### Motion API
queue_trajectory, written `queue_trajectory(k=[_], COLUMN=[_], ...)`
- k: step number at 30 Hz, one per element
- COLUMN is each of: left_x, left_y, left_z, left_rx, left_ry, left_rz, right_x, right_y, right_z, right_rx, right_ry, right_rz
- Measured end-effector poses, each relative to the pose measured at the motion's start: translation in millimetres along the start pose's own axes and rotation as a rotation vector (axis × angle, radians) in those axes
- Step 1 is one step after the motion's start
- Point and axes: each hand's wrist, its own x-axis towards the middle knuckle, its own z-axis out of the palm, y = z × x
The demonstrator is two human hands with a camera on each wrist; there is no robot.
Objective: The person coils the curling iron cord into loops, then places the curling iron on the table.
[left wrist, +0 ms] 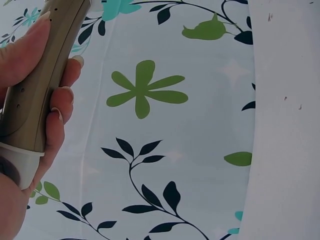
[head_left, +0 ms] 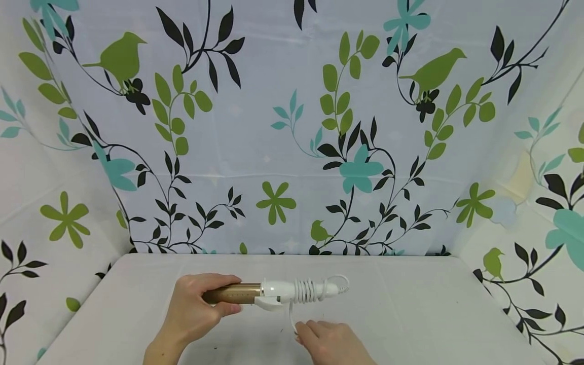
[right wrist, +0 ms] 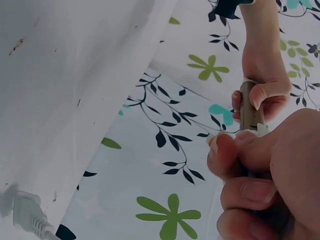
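A curling iron with a gold-brown barrel (head_left: 237,293) and a white handle (head_left: 279,289) is held level above the table. My left hand (head_left: 198,306) grips the barrel, thumb on one side and fingers on the other. White cord (head_left: 306,291) is wound in several turns round the handle, with a small loop at its far end. From the coils a length of cord hangs down to my right hand (head_left: 332,342), which pinches it in curled fingers. In the right wrist view, a white plug (right wrist: 27,210) shows at the lower left on its cord.
The white table (head_left: 410,304) has a few small dark specks on it. Behind it hangs a cloth (head_left: 274,142) printed with leaves, flowers and birds, and similar cloth lines both sides.
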Motion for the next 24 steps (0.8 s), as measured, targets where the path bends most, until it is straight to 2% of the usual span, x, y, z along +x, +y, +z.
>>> queue_trajectory(k=[8,13,16,20,24], left_x=[-0.6,-1.1,-1.5,-0.7,0.7], left_y=[1.9,2.3,1.0,-0.7,-0.2], left_z=[0.5,3.3,2.7,1.6,3.0], left_rx=[-0.082,-0.043,-0.014,-0.007,0.001], left_ry=[-0.011,-0.020,-0.021,-0.022,-0.030], left_rz=[0.008,-0.004,-0.028,-0.039,-0.044], right_x=[0.3,0.0,-0.1,0.8,0.2], right_y=[-4.4,-5.9,-5.6,-4.1,-0.7], right_z=[4.6,6.2,1.7,-8.8,-18.3], right_rx=[0.098,0.083,0.077,-0.001,-0.119], right_ry=[-0.001,0.024,0.010,0.008,0.080], right_rz=[-0.046,-0.041,-0.015,-0.026,-0.083])
